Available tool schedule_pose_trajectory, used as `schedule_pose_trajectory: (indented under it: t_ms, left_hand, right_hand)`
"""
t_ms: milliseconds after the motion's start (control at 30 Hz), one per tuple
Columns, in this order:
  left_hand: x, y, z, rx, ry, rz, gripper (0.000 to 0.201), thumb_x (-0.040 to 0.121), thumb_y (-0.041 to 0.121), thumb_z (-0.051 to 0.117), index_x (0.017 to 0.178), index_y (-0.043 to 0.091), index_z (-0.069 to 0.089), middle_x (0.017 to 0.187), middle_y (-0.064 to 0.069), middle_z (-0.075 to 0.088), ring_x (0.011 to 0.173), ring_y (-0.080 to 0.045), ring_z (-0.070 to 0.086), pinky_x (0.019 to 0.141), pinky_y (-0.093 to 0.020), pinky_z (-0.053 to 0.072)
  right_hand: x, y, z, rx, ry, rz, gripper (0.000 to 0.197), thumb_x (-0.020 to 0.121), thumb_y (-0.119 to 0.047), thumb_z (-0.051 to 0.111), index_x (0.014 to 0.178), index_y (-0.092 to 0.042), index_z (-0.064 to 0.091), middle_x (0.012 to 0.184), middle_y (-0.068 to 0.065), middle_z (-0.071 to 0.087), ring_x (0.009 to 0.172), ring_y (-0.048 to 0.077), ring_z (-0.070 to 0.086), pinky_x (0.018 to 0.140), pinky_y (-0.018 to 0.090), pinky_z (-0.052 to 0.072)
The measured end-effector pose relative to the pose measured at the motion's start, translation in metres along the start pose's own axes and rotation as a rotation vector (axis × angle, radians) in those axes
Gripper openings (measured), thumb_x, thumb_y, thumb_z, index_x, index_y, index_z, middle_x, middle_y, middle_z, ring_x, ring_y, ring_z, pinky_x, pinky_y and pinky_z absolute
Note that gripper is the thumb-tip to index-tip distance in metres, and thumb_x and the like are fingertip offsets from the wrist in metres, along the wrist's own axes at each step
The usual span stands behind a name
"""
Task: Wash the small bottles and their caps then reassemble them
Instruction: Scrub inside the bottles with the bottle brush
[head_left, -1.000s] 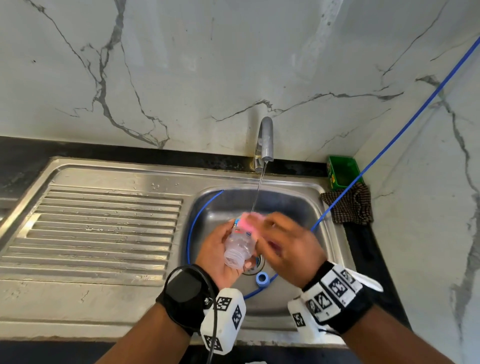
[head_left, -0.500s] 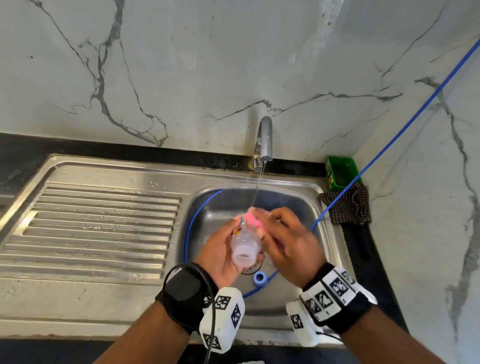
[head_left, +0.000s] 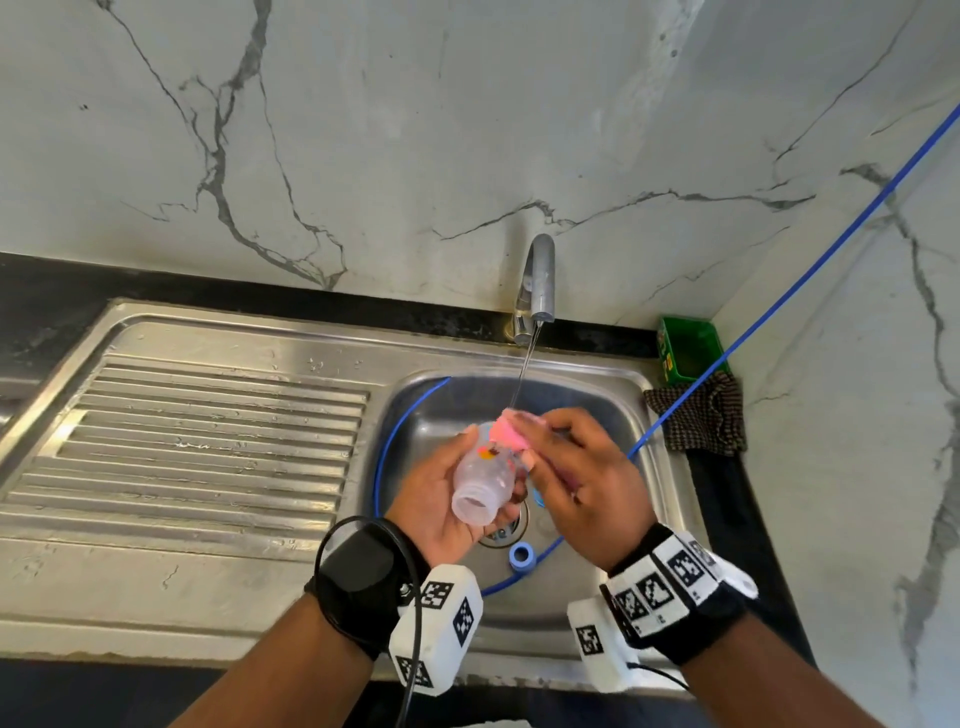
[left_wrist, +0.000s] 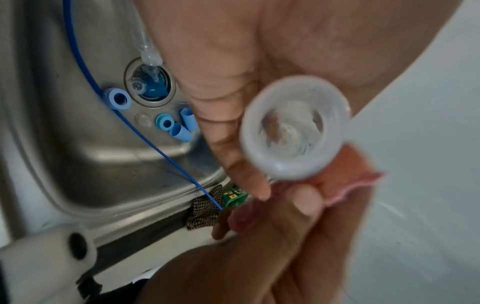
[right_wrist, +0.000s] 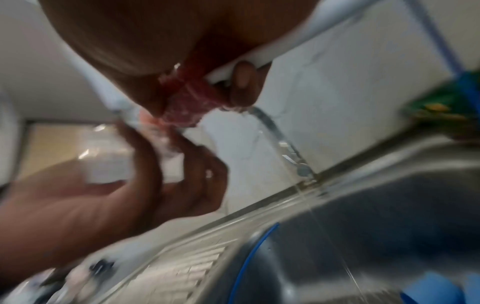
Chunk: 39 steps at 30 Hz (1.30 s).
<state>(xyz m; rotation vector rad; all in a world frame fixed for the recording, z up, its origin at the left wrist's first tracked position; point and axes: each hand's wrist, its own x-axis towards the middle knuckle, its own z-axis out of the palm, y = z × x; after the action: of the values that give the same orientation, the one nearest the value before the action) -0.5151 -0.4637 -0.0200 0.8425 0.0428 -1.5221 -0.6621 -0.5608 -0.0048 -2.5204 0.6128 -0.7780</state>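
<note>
Over the steel sink basin (head_left: 618, 415), the left hand (head_left: 441, 499) curls round a small clear bottle (head_left: 480, 480), open mouth tipped toward the person. The right hand (head_left: 582, 483) pinches a pink sponge (head_left: 511, 431) against the bottle's base under the tap (head_left: 537, 283). Blue caps (left_wrist: 118, 98) lie by the drain (left_wrist: 150, 86), beside a thin blue hose (left_wrist: 166, 154).

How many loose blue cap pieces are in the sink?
5: a ring beside the drain, a second ring, two tube caps next to it, one piece in the drain. Others may be hidden.
</note>
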Motion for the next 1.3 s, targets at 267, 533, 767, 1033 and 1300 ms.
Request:
schedule_pose_trajectory:
  t_ms: [267, 533, 767, 1033, 1300]
  left_hand:
    - [-0.001, 0.001, 0.002, 0.011, -0.003, -0.001, 0.042, 0.102, 0.036, 0.035, 0.103, 0.006, 0.064, 0.082, -0.014, 0.067, 0.063, -0.024, 0.058, 0.047, -0.027, 0.04]
    - [-0.001, 0.003, 0.001, 0.064, -0.021, -0.008, 0.05, 0.102, 0.042, 0.043, 0.092, 0.007, 0.078, 0.086, -0.015, 0.068, 0.07, -0.024, 0.062, 0.057, -0.031, 0.053]
    - [-0.002, 0.003, -0.004, 0.056, -0.018, 0.004, 0.039, 0.099, 0.041, 0.054, 0.109, 0.007, 0.071, 0.096, -0.014, 0.07, 0.076, -0.024, 0.067, 0.062, -0.03, 0.052]
    - [0.004, 0.0, -0.006, 0.065, 0.015, 0.021, 0.049, 0.101, 0.044, 0.043, 0.09, 0.01, 0.076, 0.083, -0.012, 0.068, 0.065, -0.023, 0.062, 0.058, -0.031, 0.047]
    - [0.004, -0.002, -0.01, 0.066, 0.028, 0.043, 0.043, 0.102, 0.036, 0.04, 0.11, 0.004, 0.068, 0.088, -0.018, 0.065, 0.07, -0.029, 0.059, 0.058, -0.033, 0.044]
  right_hand:
    - [-0.003, -0.003, -0.002, 0.017, -0.009, -0.016, 0.046, 0.105, -0.054, 0.034, 0.138, -0.034, 0.06, 0.12, -0.006, 0.048, 0.094, 0.004, 0.061, 0.075, 0.036, 0.058]
    - [0.008, -0.001, 0.0, 0.008, 0.11, 0.018, 0.033, 0.1, -0.033, 0.054, 0.13, -0.029, 0.066, 0.113, -0.007, 0.058, 0.091, 0.007, 0.061, 0.07, 0.034, 0.058]
    - [0.009, 0.0, 0.003, 0.001, 0.087, 0.029, 0.028, 0.094, -0.032, 0.062, 0.119, -0.029, 0.072, 0.112, -0.009, 0.067, 0.099, 0.012, 0.065, 0.079, 0.038, 0.057]
    - [0.008, 0.001, 0.003, -0.064, 0.078, 0.0, 0.025, 0.093, -0.032, 0.067, 0.117, -0.033, 0.071, 0.109, -0.012, 0.069, 0.097, 0.014, 0.064, 0.077, 0.038, 0.057]
    - [0.008, 0.004, 0.0, -0.09, 0.072, -0.005, 0.027, 0.092, -0.031, 0.065, 0.117, -0.03, 0.073, 0.106, -0.011, 0.068, 0.093, 0.012, 0.063, 0.074, 0.035, 0.057]
